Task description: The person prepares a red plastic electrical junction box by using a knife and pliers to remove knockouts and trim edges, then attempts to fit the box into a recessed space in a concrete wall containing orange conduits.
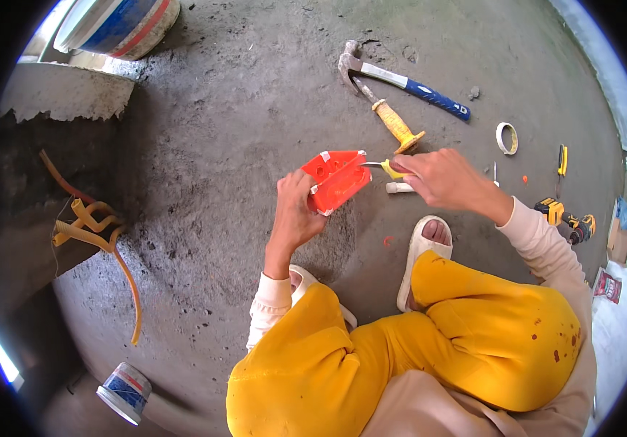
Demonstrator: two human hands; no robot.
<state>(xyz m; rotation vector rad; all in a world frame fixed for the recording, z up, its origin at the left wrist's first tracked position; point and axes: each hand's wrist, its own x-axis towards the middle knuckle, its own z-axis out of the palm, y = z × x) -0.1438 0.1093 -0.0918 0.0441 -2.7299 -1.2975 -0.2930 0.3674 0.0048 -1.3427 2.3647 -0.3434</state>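
A person crouches on a grey floor (pixel 219 240), yellow trousers (pixel 306 371) nearest the viewer, with pale slippers (pixel 417 255) ahead of the knees. Beyond them, the left hand (pixel 299 207) supports a red box (pixel 339 188) above the floor, hollow side in view and white patches at its corners; the grip is closed firmly around the box's left end. The right hand (pixel 448 178) has its grip wrapped around a yellow-handled tool (pixel 392 170) — the metal shaft points left to the box's right end, though contact at the tip cannot be told. A short white piece (pixel 399 187) lies just below the tool. At left, orange tubes (pixel 128 280) spread over the floor; at right lies a yellow and black drill (pixel 550 211), with a yellow knife (pixel 562 160) beyond it. Farther ahead are a tape roll (pixel 500 138) and a chisel (pixel 398 129) with a yellow handle — its metal end beside the head of a blue-handled hammer (pixel 417 89). A large bucket (pixel 128 29) stands at far left.
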